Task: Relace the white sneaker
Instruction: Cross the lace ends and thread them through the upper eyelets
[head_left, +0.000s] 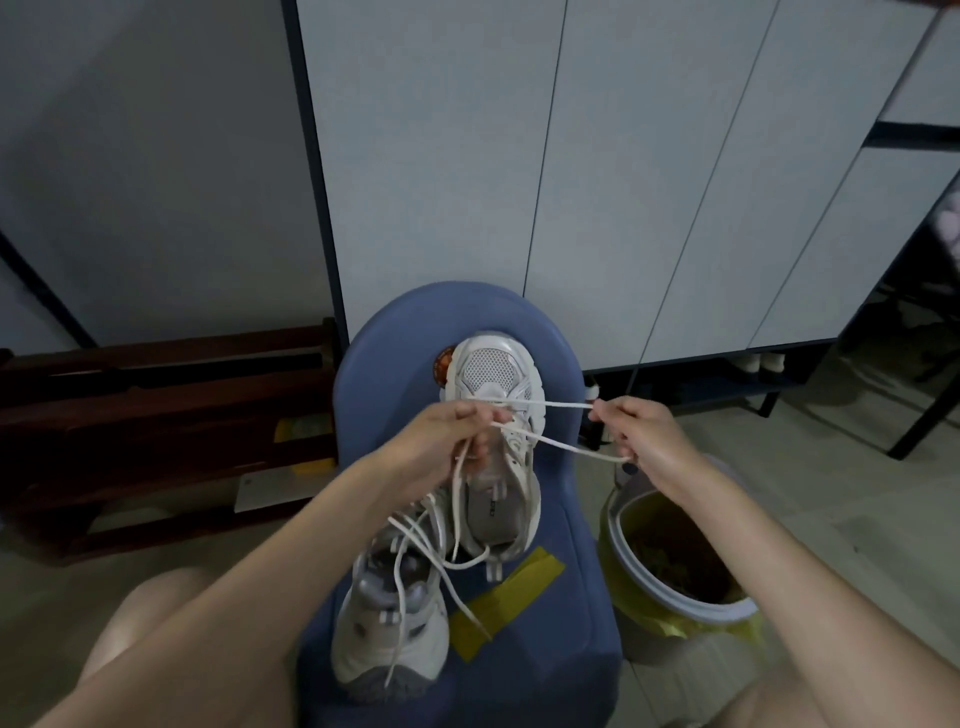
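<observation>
A white mesh-toed sneaker with chunky ridged sole (496, 410) lies on a smooth, rounded blue plastic stool (395, 353), toe pointing far. A thin white woven cord lace (563, 404) runs from its far eyelets to the right in two taut strands. The right hand (636, 441) pinches those strands with curled fingers; the left hand (447, 447) grips lace over the tongue, loose ends trailing near. A second, greyer sneaker (389, 629) lies nearer, beside yellow tape strips (506, 597). A round grey bin with yellow liner (675, 561) stands right.
</observation>
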